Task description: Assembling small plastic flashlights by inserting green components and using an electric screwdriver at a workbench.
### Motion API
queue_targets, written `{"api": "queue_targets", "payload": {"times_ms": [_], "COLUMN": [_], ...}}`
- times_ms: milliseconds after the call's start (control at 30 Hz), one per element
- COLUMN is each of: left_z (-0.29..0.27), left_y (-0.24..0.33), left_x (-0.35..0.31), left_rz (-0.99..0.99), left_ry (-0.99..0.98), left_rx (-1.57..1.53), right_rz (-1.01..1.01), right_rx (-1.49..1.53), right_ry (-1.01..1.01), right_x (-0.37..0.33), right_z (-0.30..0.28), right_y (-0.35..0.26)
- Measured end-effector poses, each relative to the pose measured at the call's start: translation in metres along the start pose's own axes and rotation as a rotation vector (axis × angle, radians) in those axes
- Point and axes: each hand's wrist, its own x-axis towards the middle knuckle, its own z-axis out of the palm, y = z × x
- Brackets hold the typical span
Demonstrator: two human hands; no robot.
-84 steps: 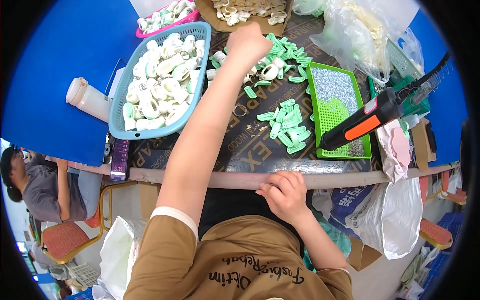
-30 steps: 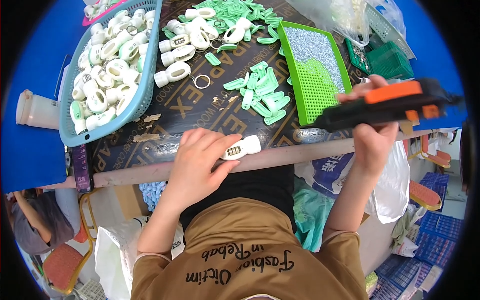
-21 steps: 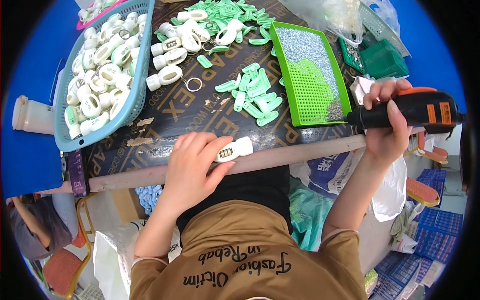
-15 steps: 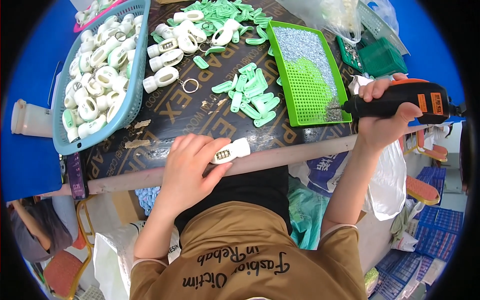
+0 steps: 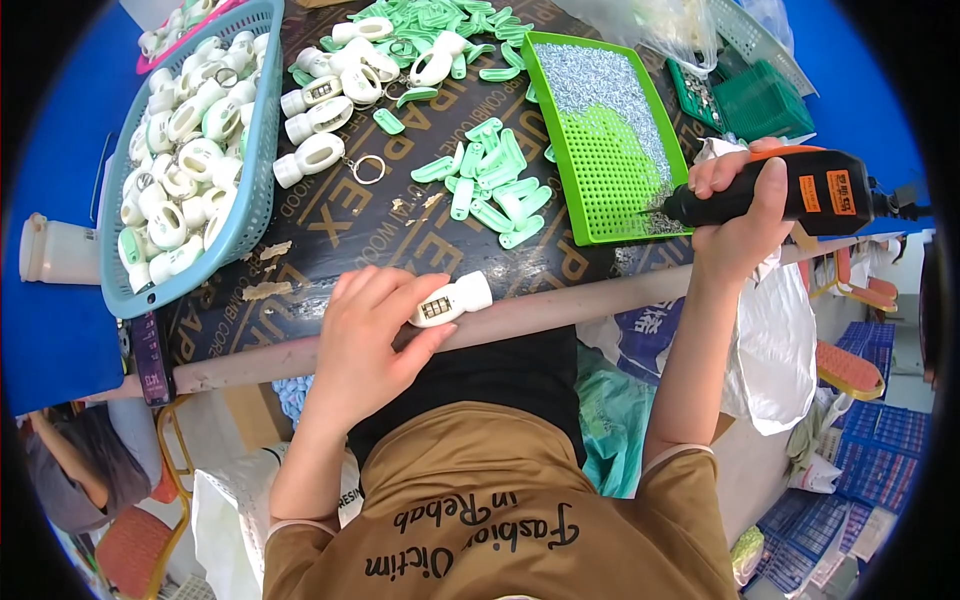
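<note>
Far left of the frame, the blue basket (image 5: 262,150) walls me in, so no swinging that way. Lower centre, my left hand (image 5: 370,325) has the white piece (image 5: 460,298) pinched between thumb and fingers by its left end, at the worktop (image 5: 390,250)'s front edge; I'd brace it there, slotted face up. Mid-frame, green clips (image 5: 463,198) leave a bare strip below them. Right of that, the green tray (image 5: 600,170): my right hand (image 5: 740,225)'s fingers wrap the driver (image 5: 790,200), tip at the tray's lower right. Can't tell if it touches the grey bits (image 5: 655,226). I'd go gently, then clear the rim.
</note>
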Motion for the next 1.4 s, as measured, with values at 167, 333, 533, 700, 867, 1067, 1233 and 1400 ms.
{"api": "queue_targets", "payload": {"times_ms": [167, 333, 533, 700, 867, 1067, 1233, 1400], "left_z": [0.0, 0.0, 0.0, -0.003, -0.002, 0.0, 0.001, 0.001], "left_y": [0.0, 0.001, 0.001, 0.0, -0.007, -0.014, -0.014, -0.012], "left_x": [0.001, 0.001, 0.0, 0.0, -0.002, -0.001, -0.004, -0.005], "left_rz": [-0.001, -0.002, 0.003, -0.019, -0.024, -0.008, -0.013, 0.014], "left_ry": [-0.002, -0.001, 0.002, -0.018, -0.023, -0.004, -0.001, 0.007], "left_rx": [-0.003, 0.0, -0.001, -0.021, -0.063, -0.128, -0.148, -0.112], "right_rz": [0.0, 0.014, -0.002, -0.008, 0.069, 0.166, 0.198, 0.211], "right_rx": [-0.004, 0.017, 0.012, -0.008, 0.071, 0.307, 0.326, 0.345], "right_ry": [0.035, 0.019, 0.008, 0.02, -0.083, -0.383, -0.402, -0.398], "right_x": [-0.002, -0.001, -0.003, -0.002, 0.004, -0.014, -0.028, -0.04], "right_z": [-0.001, -0.003, -0.003, -0.009, 0.004, 0.043, 0.071, 0.088], "right_y": [0.0, 0.002, 0.002, -0.001, -0.034, -0.061, -0.059, -0.056]}}
